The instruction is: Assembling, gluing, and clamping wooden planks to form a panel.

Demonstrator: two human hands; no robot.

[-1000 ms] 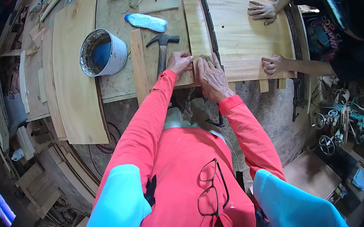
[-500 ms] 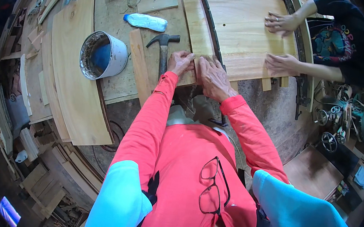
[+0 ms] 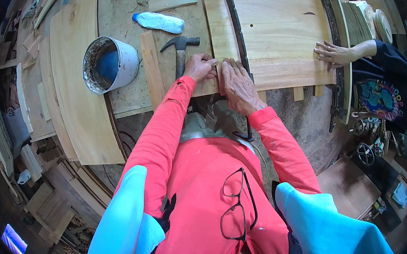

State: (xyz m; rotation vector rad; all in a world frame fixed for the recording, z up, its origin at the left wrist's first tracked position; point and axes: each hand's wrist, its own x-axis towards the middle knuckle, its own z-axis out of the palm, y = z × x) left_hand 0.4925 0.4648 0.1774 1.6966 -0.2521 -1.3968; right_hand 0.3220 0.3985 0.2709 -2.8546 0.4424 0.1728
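My left hand (image 3: 200, 66) is curled around the near end of a narrow pale plank (image 3: 219, 21), with its fingertips at the plank's edge. Close beside it, my right hand (image 3: 236, 83) lies flat on the same end, fingers stretched forward. A dark metal bar clamp (image 3: 236, 25) runs along the plank's right side. It separates the plank from a wide wooden panel (image 3: 280, 30). A hammer (image 3: 180, 49) lies just left of my left hand, head pointing away from me.
A co-worker's hand (image 3: 335, 54) rests on the panel's right edge. A white bucket (image 3: 110, 63), a plastic bottle (image 3: 158, 21) and a wood strip (image 3: 150, 71) sit to the left. A long board (image 3: 74, 92) lies beyond them. Glasses (image 3: 235, 203) hang on my red shirt.
My hands have stayed at the plank's near end. The co-worker's hands have shifted toward the panel's right edge, and only one shows now.
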